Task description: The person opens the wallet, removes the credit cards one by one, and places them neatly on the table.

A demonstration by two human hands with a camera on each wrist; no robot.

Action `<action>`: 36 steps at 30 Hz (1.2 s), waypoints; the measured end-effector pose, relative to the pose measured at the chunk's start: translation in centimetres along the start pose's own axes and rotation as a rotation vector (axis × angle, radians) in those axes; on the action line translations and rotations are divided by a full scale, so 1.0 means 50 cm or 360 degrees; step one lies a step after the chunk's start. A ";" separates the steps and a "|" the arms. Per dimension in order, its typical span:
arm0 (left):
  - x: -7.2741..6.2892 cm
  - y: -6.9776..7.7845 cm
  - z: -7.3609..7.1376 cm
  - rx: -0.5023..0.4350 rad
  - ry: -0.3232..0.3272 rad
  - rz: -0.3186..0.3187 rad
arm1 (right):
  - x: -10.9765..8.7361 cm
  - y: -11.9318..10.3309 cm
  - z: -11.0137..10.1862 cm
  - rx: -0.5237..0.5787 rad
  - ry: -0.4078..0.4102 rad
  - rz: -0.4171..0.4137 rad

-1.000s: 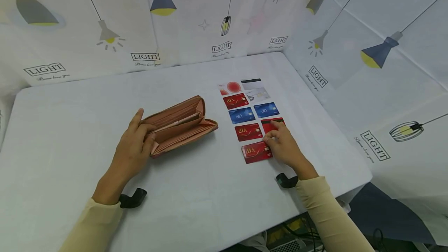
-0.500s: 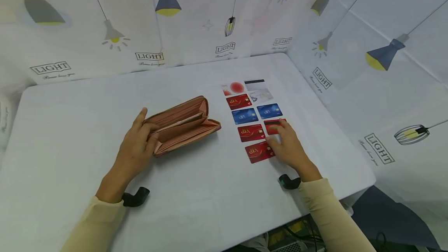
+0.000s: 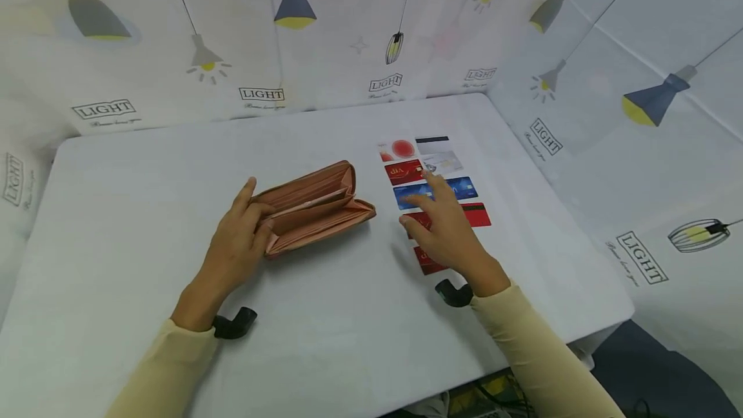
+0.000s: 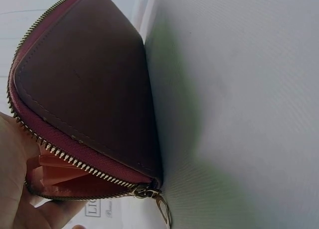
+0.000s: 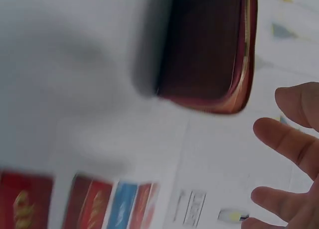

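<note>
A brown zip wallet stands unzipped on the table, its pleated compartments spread upward. My left hand grips its left end; the left wrist view shows the brass zipper and its pull at the lower corner. My right hand hovers over the rows of cards with fingers spread and nothing held. Beneath it lie a red card, partly covered, and a blue card. Another red card with a dark stripe shows right of the hand. In the right wrist view the fingers are apart from the wallet.
Farther back lie a red VIP card, a white card with a red circle and a pale silver card. The white table meets a lamp-patterned cloth backdrop. Cables hang below the front edge.
My right hand has lifted off the lower red cards and moved left, its fingers spreading. The left hand still holds the wallet. The head view has shifted slightly.
</note>
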State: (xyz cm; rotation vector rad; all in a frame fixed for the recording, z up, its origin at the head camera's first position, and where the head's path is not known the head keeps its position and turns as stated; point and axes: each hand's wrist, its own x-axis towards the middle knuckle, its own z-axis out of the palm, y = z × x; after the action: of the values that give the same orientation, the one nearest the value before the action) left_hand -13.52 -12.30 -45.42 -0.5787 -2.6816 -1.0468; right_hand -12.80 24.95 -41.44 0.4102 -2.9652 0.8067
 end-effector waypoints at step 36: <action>0.003 -0.001 -0.007 0.0026 -0.0013 -0.0021 | 0.122 -0.172 0.112 -0.0794 -0.0146 -0.0761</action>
State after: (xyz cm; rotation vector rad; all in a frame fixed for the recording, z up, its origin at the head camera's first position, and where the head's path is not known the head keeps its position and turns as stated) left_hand -13.65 -12.56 -45.16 -0.5645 -2.7023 -1.0267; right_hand -16.27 13.53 -41.36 1.0679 -2.8054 0.0003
